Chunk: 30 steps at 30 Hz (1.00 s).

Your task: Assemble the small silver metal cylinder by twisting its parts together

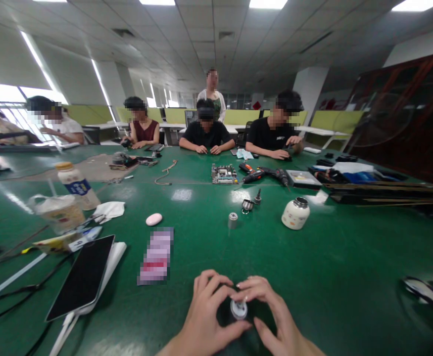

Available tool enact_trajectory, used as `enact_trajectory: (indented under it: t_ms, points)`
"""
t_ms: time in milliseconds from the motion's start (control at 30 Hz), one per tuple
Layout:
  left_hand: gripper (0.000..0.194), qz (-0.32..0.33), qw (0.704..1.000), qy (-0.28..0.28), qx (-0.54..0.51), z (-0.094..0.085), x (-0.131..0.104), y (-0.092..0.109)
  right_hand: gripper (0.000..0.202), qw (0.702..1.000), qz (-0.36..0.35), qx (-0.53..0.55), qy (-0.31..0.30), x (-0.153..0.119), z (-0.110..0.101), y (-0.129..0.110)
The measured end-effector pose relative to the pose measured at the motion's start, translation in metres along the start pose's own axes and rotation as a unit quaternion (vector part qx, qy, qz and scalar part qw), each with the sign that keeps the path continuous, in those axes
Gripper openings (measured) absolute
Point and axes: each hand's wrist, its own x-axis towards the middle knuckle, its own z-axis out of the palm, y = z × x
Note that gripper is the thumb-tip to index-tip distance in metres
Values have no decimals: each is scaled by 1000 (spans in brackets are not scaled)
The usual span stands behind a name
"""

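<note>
Close to the table's near edge, a small round part [239, 310] with a white-grey face and a metallic rim sits between my two hands. My left hand [211, 311] is curled around it, thumb along its near side and index finger at its far left edge. From the other side, the fingers of my right hand [270, 309] bend over its far edge, while the right thumb lies lower right of it. Farther off stand a small metal cylinder [233, 220], a shiny metal cup-like piece [247, 205] and a dark pointed piece [258, 197].
A cream jar [295, 213] stands at right. On the left lie a phone [84, 277], a purple packet [157, 257] and a pink oval object [154, 219], near a bottle [75, 185]. Beyond are a circuit board [223, 174] and power drills [264, 174]. Several people work across the table.
</note>
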Motion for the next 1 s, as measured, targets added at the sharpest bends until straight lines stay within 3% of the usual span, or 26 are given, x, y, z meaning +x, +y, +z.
enact_trajectory:
  t_ms: [200,433,567,767,1000]
  points:
    - [35,-8,1000,-9,7,0,3,2,15,993,27,-75,85,5,-4,-3]
    - [32,12,1000,-2,-11,1,5,-1,19,991,75,-109,-1,16,1,-16]
    - [40,12,1000,-7,-15,0,6,-2,9,991,80,-100,26,16,-2,-13]
    - [49,-5,1000,-20,-18,-1,6,0,6,978,160,-81,104,27,-29,23]
    - [55,-13,999,-19,-28,1,6,-2,8,975,198,-83,61,20,-36,67]
